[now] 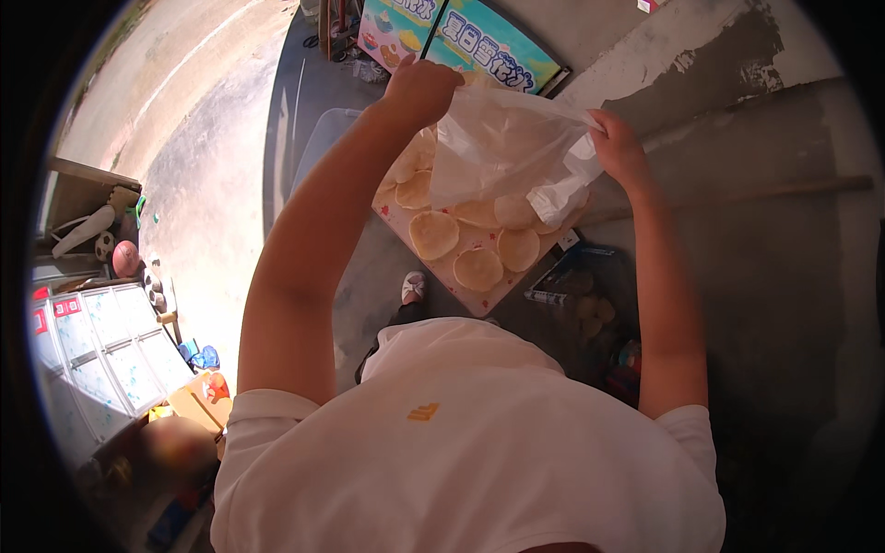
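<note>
Hands: your left hand (422, 88) and right hand (616, 145) pinch a clear plastic bag (502, 147), hiding part of the pale round flatbreads (477, 267) on the pink tray (479, 300).

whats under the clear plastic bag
A tray of round flat wafers lies under the plastic bag; the bag blurs the wafers directly beneath it.

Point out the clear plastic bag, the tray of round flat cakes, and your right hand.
clear plastic bag (502, 143), head view, middle of the film.
tray (479, 300), head view, bare lower corner of the board.
right hand (616, 143), head view, back of the hand gripping the bag's edge.
</note>
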A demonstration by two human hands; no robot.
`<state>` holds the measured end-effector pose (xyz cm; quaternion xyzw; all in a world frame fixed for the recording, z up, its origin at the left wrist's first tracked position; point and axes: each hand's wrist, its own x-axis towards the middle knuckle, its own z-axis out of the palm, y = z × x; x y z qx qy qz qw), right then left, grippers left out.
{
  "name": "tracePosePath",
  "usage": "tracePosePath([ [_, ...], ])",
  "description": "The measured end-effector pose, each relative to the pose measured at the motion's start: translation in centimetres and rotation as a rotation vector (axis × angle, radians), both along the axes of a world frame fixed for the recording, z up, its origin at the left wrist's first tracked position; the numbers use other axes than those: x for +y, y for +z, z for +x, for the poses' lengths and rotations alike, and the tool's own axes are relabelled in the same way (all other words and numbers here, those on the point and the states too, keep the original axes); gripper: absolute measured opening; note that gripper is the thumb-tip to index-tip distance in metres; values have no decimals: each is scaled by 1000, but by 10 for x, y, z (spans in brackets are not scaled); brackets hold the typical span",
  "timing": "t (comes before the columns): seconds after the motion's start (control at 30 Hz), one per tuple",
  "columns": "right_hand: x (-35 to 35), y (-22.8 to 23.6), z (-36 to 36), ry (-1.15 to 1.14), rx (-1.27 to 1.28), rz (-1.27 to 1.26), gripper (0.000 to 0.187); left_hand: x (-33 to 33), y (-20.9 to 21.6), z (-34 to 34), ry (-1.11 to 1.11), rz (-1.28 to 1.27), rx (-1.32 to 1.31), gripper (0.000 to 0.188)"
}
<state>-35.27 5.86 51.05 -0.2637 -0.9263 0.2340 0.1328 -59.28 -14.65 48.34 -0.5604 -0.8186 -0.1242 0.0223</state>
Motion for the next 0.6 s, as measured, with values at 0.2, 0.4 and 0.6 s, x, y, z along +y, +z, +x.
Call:
tracePosePath([
  [0.2, -38, 80, -20, 82, 587, 833, 43, -6, 85, 28, -106, 999, 358, 45],
  [0.4, -32, -83, 42, 408, -898, -306, 37, -28, -98, 40, -320, -788, -291, 35],
  [0.6, 5, 38, 1, -126, 208, -50, 28, 7, 36, 1, -47, 291, -131, 21],
])
